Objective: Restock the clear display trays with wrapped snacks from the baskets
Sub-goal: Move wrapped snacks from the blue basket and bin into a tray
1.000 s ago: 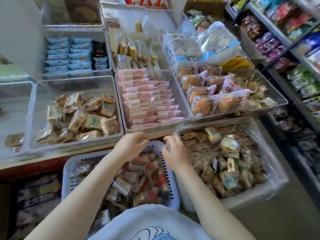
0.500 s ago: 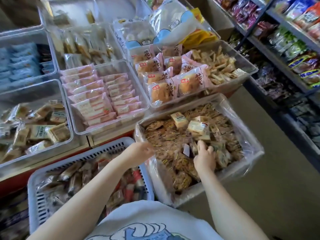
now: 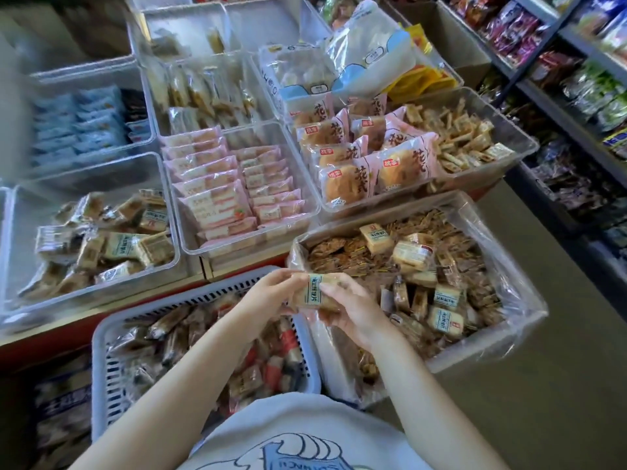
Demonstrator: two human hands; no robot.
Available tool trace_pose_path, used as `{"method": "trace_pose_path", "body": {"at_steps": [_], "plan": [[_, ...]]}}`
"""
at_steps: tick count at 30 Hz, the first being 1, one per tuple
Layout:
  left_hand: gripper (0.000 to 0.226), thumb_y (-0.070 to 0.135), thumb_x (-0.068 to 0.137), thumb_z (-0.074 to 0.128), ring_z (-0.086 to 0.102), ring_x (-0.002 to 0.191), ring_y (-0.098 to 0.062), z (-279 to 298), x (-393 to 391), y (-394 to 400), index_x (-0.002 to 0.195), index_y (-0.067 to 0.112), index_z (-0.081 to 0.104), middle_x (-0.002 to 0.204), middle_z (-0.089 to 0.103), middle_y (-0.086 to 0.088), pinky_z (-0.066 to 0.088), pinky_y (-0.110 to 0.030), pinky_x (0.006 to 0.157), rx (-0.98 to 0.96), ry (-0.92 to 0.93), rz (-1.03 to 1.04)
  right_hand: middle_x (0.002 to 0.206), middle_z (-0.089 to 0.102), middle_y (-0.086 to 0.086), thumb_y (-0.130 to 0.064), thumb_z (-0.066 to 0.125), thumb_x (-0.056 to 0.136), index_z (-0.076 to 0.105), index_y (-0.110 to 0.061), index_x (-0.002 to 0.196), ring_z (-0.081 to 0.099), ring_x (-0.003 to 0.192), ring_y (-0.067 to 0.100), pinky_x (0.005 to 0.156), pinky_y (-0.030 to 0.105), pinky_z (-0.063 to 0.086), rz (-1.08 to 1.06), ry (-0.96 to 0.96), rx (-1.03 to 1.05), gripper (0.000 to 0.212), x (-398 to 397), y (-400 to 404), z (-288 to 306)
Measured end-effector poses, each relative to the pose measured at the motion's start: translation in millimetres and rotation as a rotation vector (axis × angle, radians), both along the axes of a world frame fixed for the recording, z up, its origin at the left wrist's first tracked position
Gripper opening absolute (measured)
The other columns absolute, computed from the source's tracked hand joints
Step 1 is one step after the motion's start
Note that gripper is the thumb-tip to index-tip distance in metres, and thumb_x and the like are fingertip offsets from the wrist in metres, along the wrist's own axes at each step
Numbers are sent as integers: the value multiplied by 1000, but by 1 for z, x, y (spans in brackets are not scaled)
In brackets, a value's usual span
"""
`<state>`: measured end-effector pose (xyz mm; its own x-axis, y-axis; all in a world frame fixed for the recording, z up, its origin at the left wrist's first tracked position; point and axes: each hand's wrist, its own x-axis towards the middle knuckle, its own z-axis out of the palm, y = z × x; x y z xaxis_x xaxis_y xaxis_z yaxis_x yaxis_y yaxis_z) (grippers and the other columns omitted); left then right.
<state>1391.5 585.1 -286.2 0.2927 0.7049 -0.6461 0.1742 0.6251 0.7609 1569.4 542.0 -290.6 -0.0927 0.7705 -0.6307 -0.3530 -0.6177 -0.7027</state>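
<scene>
Up from the lined box (image 3: 492,347) comes the right hand (image 3: 353,308), meeting the left hand (image 3: 268,293); both pinch a wrapped cake (image 3: 314,293) between them, long axis left-right, label up.

White shirt (image 3: 298,432), blue print

Fingers of both hands (image 3: 315,296) covering ends of wrapped snack (image 3: 314,293), label print too small for reading; left tray (image 3: 6,232) running off left edge; blue packets (image 3: 78,127) blurring at rear left; shelf goods (image 3: 576,79) at right smearing, cut by edge; grey basket (image 3: 101,334) partly hiding behind forearm; shirt print cropping at bottom edge.
</scene>
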Motion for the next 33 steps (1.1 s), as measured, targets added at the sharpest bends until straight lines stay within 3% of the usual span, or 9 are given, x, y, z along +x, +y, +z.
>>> {"method": "trace_pose_path", "body": {"at_steps": [3,11,14,17,22,25,28,30,33], "plan": [[25,31,89,73,72,97,-28,9,-36,-2,110,16,72,104,75,-10,56,-51,93,23,-51,80,96,67,12,-17,63,97,61,-4,117,64,71,15,53,23,49,62,-45,50,24,-33,13,17],[26,16,85,77,73,93,-20,12,-157,-10,111,14,72,106,76,-6,58,-31,76,12,-13,179,99,69,12,-6,52,101,61,-7,104,69,81,22,70,31,59,64,-142,132,9,-138,65,29],[14,14,87,75,67,77,-18,21,-201,1,100,16,73,91,75,-2,58,-34,71,102,104,473,114,67,7,-18,54,100,62,-19,108,67,97,22,83,36,56,305,-516,231,12,-178,80,24],[14,19,83,76,62,73,-14,32,-243,32,95,26,72,84,71,3,52,-31,68,306,303,589,144,45,-1,-25,52,99,45,-23,141,44,132,17,103,29,41,670,-973,532,42,-215,93,5],[29,13,87,64,52,101,-13,37,-284,101,116,17,68,115,59,0,40,-24,89,635,699,561,167,-14,5,-37,46,102,10,-20,161,-1,155,26,123,43,17,1043,-1352,682,71,-259,105,-34],[44,6,91,59,49,122,-21,28,-291,136,134,13,59,132,57,-5,38,-29,103,781,845,483,164,-29,3,-37,47,101,3,-23,161,-11,154,28,124,44,18,1093,-1423,680,75,-263,101,-41],[54,25,96,57,26,146,-32,-3,-293,155,147,16,44,155,39,-10,24,-48,121,704,959,72,162,-34,-2,-34,49,101,3,-27,161,-14,154,23,124,43,17,1108,-1380,652,76,-261,105,-40],[71,46,97,54,8,153,-34,-19,-291,155,156,20,25,164,21,-8,14,-54,123,576,1055,-216,161,-35,-4,-33,50,100,2,-28,161,-14,154,22,124,42,18,1121,-1368,647,77,-260,106,-37],[75,55,97,48,5,153,-32,-20,-287,148,158,23,18,166,14,-5,15,-57,120,530,1107,-267,161,-34,-5,-33,51,99,5,-29,161,-10,155,22,123,43,21,1144,-1344,637,78,-258,106,-35]]}}
